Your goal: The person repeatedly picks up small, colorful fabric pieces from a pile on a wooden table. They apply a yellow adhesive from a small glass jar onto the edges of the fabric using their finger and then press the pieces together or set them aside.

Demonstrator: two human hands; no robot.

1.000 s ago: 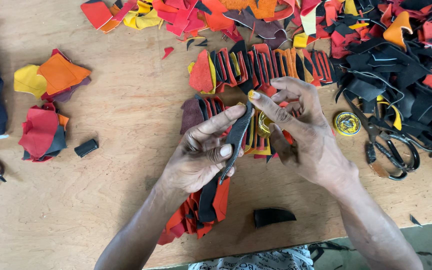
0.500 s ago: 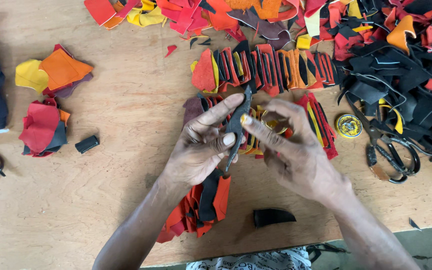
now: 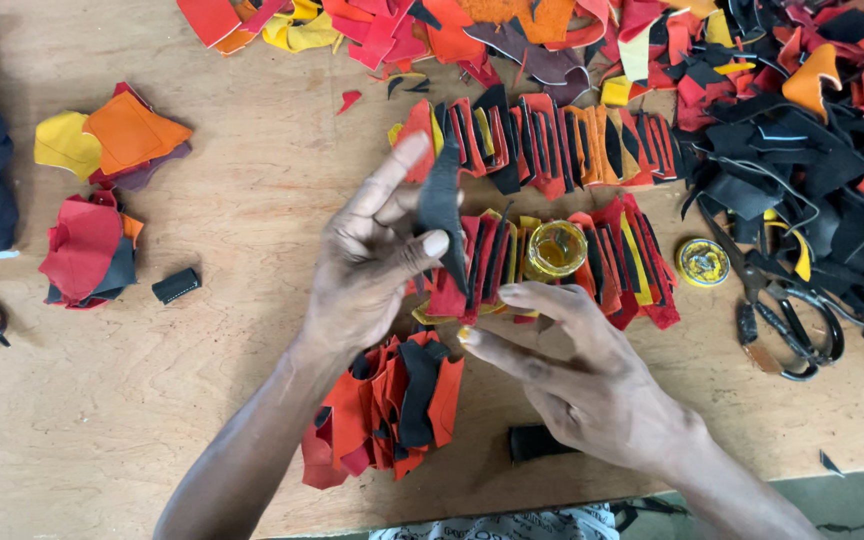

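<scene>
My left hand (image 3: 372,260) pinches a narrow black leather strip (image 3: 444,205) between thumb and fingers and holds it upright over the table. Just below it, my right hand (image 3: 582,385) hovers with fingers spread and nothing in it, its fingertips near a row of red, black and yellow leather pieces (image 3: 592,265). A small open jar of yellowish glue (image 3: 555,248) stands in that row, just beyond the right fingertips. A stack of red and black pieces (image 3: 392,410) lies under my left forearm.
A second row of cut pieces (image 3: 552,140) lies farther back. Heaps of scraps (image 3: 802,110) fill the back and right. Black scissors (image 3: 787,320) and a yellow jar lid (image 3: 703,262) sit at right. Small coloured piles (image 3: 92,190) lie at left on the wooden table (image 3: 232,350).
My right hand has let go of the black strip and dropped toward the near side. My left hand alone has lifted the strip up and away, uncovering the glue jar.
</scene>
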